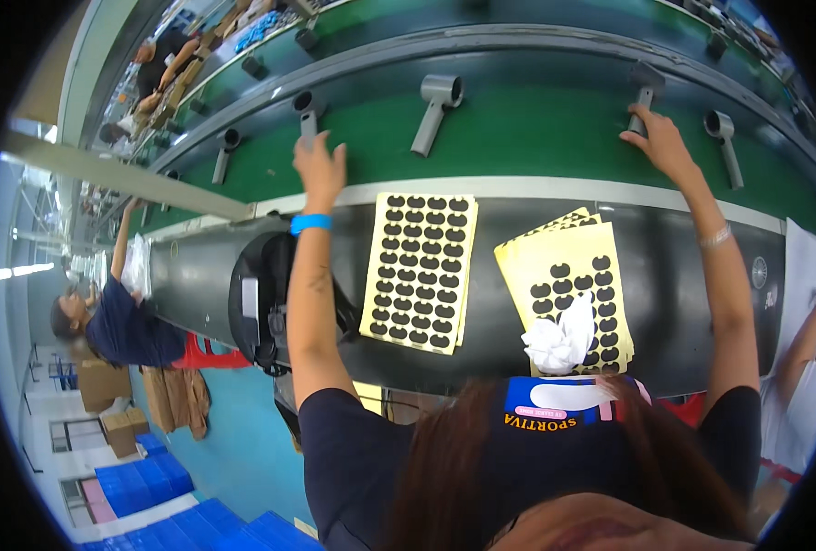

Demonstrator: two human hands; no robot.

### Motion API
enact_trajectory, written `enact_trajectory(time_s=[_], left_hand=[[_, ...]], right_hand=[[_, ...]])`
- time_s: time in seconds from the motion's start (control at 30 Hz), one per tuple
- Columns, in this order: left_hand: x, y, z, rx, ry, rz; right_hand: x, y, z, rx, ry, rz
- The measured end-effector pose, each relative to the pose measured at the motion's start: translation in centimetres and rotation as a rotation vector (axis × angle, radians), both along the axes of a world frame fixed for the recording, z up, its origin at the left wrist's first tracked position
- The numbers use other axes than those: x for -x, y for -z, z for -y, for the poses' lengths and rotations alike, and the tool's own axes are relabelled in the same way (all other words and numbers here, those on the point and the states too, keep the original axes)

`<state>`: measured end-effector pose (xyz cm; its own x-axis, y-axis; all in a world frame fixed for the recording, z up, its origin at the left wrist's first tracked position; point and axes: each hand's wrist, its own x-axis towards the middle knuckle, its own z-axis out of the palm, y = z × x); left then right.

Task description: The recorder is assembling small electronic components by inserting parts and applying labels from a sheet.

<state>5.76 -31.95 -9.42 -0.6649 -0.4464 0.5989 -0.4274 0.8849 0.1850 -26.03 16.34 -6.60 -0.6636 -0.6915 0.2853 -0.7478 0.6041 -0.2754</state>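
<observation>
My right hand (pixel 656 140) is closed around the handle of a grey hair-dryer-shaped housing (pixel 647 95) on the green conveyor belt. Toward the left, my left hand (pixel 320 167) reaches over the belt's near edge with its fingers apart. Its fingertips are at the lower end of another grey housing (pixel 308 119); whether they touch it I cannot tell. Between my hands lies a third grey housing (pixel 439 101). On the black worktop below, a yellow sheet of black stickers (pixel 417 275) lies beside a fanned stack of similar sheets (pixel 564 253), partly peeled.
A crumpled white cloth or paper (pixel 559 342) rests on the right-hand sheets. A black backpack-like bag (pixel 265 294) sits left on the worktop. More housings (pixel 723 138) lie along the belt. A co-worker (pixel 132 321) stands at far left, and a metal beam (pixel 132 174) crosses there.
</observation>
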Motion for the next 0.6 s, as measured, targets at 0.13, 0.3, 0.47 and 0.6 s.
enact_trajectory(time_s=[0.13, 0.3, 0.47, 0.6], left_hand=[[-2.0, 3.3, 7.8, -0.185, -0.029, 0.194], [-2.9, 3.0, 10.3, -0.024, -0.041, 0.114], [-1.0, -5.3, 4.8, 0.291, 0.063, -0.174], [-1.7, -12.2, -5.8, -0.087, -0.034, -0.346]], right_hand=[[4.0, 0.1, -1.2, -0.280, 0.060, 0.051], [1.0, 0.7, -1.5, -0.257, 0.065, 0.071], [-9.7, -1.3, -2.2, 0.247, -0.183, 0.012], [-17.0, -1.7, -3.4, 0.196, -0.047, 0.488]])
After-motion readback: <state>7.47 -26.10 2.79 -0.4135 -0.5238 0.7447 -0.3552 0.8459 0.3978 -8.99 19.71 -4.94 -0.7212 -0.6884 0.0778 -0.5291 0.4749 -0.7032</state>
